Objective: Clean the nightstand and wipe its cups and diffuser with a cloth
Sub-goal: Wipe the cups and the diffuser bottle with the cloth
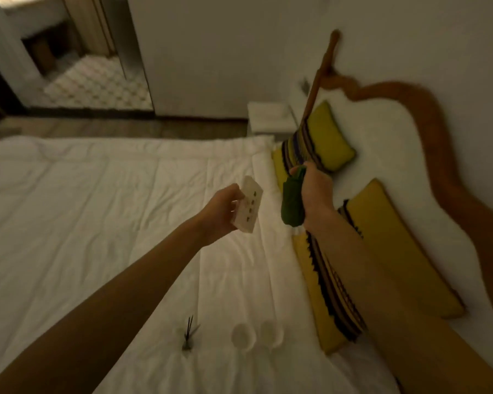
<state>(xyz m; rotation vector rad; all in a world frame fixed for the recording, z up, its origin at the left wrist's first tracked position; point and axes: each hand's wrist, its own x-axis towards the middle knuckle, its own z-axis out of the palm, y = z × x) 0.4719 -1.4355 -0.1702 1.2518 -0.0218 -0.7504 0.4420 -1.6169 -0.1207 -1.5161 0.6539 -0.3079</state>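
Two bare forearms show, with no sleeve, cuff or glove anywhere along them. The left hand (pixel 221 213) and the right hand (pixel 315 194) carry no visible ring, and the wrists carry no watch or band. The dim, soft picture hides nails and finer marks.

Whole frame motion-blurred. Two cups (pixel 256 336) near bed's (pixel 97 209) lower edge were faint smears; diffuser (pixel 189 335) detail unreadable. Nightstand (pixel 269 118) partly hidden behind bed corner and pillow (pixel 322 140). Green cloth (pixel 293 200) mostly covered by right hand (pixel 315 191). Both forearms cut by bottom edge.
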